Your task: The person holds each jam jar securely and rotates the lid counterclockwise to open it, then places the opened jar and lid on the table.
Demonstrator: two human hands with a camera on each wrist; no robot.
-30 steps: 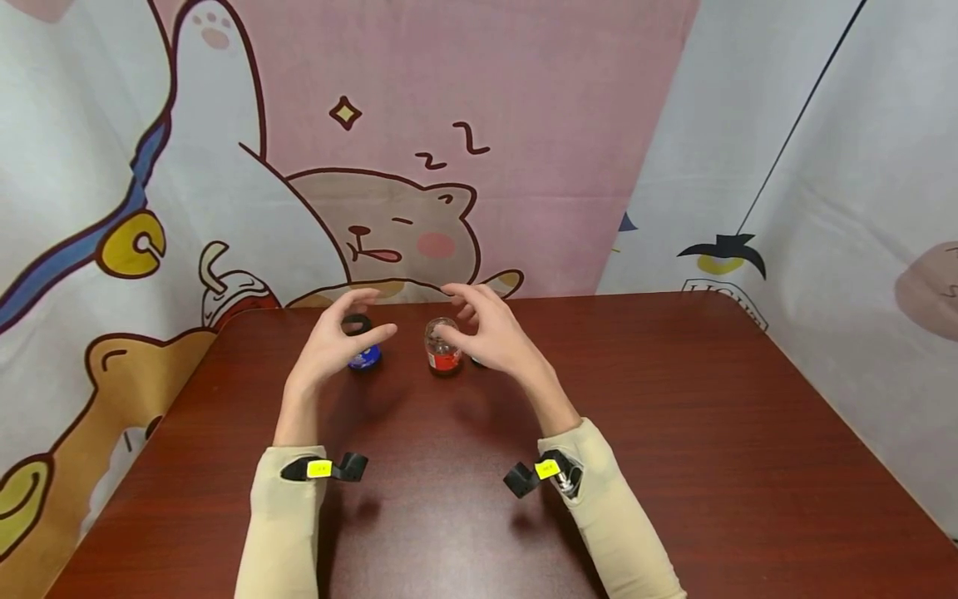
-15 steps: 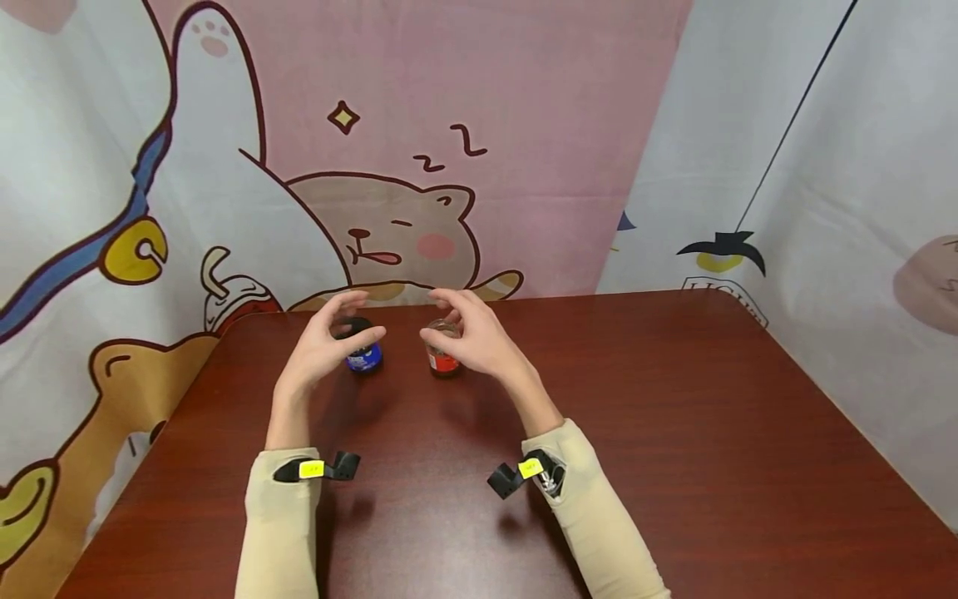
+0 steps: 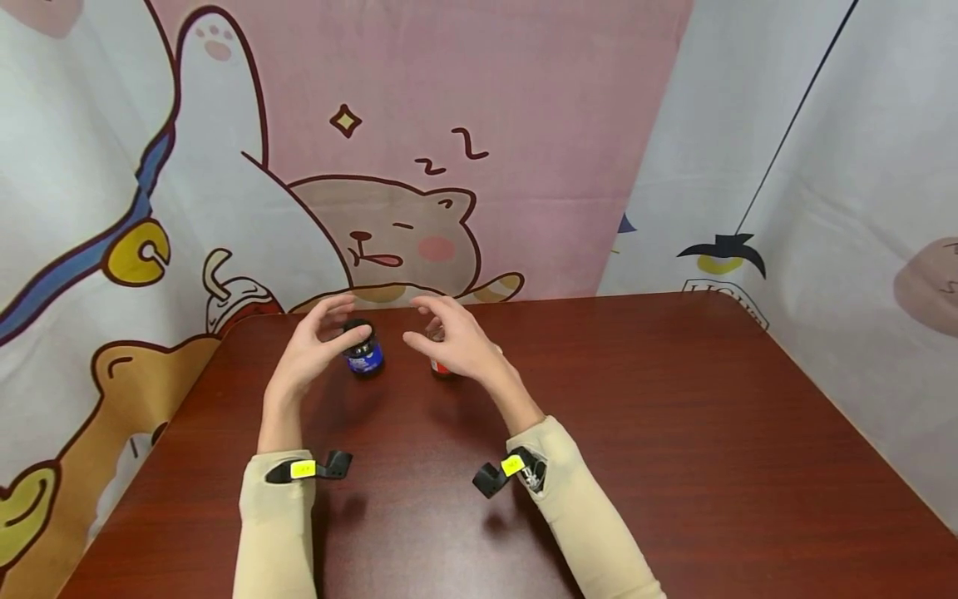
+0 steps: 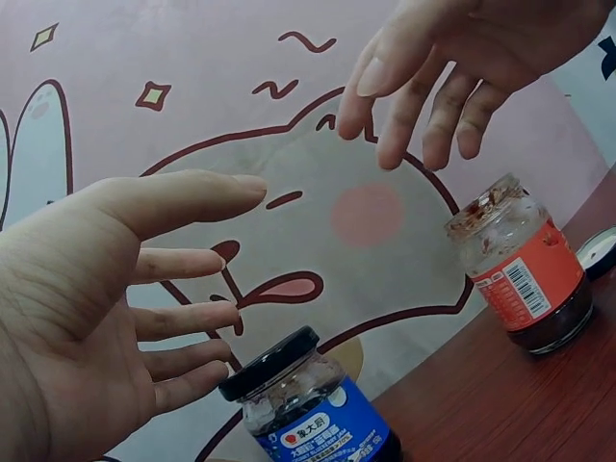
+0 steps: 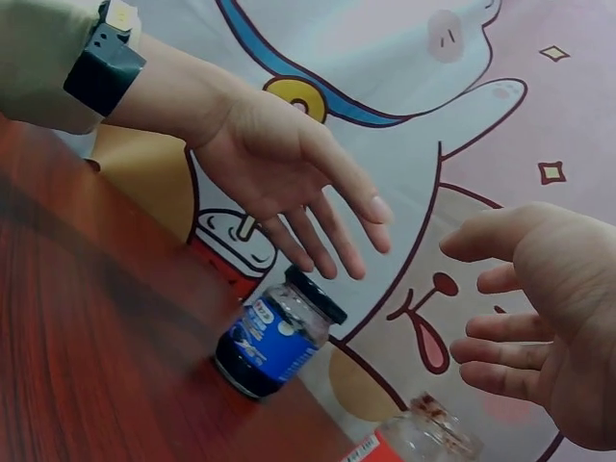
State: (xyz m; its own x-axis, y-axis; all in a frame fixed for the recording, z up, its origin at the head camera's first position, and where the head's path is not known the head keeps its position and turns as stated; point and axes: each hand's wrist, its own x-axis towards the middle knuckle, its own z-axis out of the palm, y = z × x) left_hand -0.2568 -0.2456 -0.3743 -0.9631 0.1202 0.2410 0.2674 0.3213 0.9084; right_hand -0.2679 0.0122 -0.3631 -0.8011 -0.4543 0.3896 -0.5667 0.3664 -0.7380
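A blue-labelled glass jar [image 3: 364,355] with a black lid stands on the brown table [image 3: 674,433] near its far edge. My left hand [image 3: 346,320] hovers just left of it, fingers spread and straight, not touching in the left wrist view [image 4: 144,279]. A red-labelled jar [image 4: 525,269] without a lid stands to the right, mostly hidden behind my right hand [image 3: 419,323] in the head view. My right hand hangs open above the gap between the two jars and holds nothing [image 5: 539,318].
A loose lid [image 4: 602,252] lies on the table just right of the red-labelled jar. A printed cartoon cloth [image 3: 449,125] hangs close behind the jars and along both sides. The table stretches bare toward me.
Both hands have drifted left. My right hand has left the red-labelled jar and moved toward the blue-labelled one. My left hand has come closer to that jar.
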